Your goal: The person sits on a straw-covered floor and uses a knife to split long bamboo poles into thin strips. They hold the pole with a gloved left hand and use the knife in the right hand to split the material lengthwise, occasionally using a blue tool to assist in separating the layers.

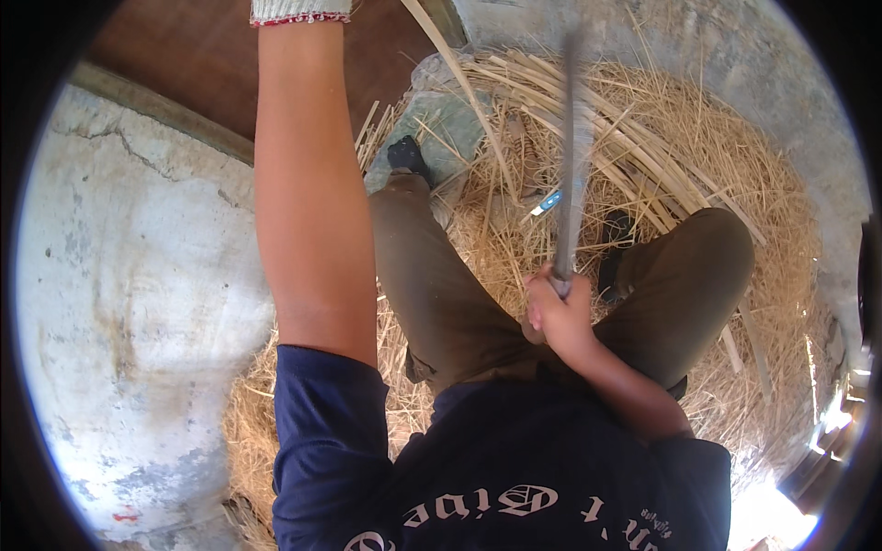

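My right hand (564, 314) is bare and wrapped around the handle of a long-bladed knife (571, 174), like a machete. It is held upright in front of my lap, its blade smeared by motion. My left arm stretches forward past the top edge. Only the white knitted cuff of a glove with a red edge (301, 9) shows at that wrist; the fingers are out of the picture. A long pale strip, like split bamboo (470, 92), slants down from the top edge, right of the left forearm. What holds its upper end cannot be seen.
Many split strips (648, 165) lie over straw-like shavings (735, 184) ahead and to the right. A small blue-and-white object (548, 204) lies near the blade. A grey stone slab (450, 124) is by my left foot (407, 156). Worn walls (138, 275) stand left and ahead.
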The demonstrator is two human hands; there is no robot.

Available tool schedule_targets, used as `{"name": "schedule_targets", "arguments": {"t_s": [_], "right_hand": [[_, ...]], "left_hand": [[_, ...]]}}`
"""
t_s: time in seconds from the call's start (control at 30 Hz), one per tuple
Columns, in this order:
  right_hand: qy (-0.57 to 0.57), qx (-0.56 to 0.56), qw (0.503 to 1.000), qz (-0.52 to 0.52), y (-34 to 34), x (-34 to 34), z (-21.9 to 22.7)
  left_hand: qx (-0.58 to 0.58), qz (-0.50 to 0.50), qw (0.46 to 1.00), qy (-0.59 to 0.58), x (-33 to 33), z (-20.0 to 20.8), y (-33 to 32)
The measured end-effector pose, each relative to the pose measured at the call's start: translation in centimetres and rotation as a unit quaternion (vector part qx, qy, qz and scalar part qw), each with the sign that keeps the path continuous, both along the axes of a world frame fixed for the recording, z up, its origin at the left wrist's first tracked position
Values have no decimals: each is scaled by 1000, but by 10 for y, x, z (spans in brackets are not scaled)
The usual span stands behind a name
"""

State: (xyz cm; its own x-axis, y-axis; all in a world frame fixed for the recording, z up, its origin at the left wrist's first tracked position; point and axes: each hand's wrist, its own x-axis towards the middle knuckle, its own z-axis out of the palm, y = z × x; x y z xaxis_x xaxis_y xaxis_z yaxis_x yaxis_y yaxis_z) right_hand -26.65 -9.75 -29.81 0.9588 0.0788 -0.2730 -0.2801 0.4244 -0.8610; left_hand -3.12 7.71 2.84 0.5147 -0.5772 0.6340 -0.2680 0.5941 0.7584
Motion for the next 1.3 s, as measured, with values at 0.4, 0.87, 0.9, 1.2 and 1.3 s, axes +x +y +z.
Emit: {"name": "schedule_targets", "arguments": {"t_s": [0.4,0.87,0.9,1.2,1.3], "right_hand": [[-34,36,999,-11,1,9,-6],[-25,-83,993,75,-14,26,-9],[-2,-126,984,123,-17,29,-10],[-66,14,997,-28,-12,23,3],[2,-54,992,117,-13,22,-6]], "left_hand": [[11,-40,999,-18,3,-1,-6],[8,-22,1000,3,-3,-1,-16],[5,-10,1000,3,-4,-1,-15],[-23,55,998,21,-10,-1,-17],[-7,25,1000,17,-6,0,-20]]}}
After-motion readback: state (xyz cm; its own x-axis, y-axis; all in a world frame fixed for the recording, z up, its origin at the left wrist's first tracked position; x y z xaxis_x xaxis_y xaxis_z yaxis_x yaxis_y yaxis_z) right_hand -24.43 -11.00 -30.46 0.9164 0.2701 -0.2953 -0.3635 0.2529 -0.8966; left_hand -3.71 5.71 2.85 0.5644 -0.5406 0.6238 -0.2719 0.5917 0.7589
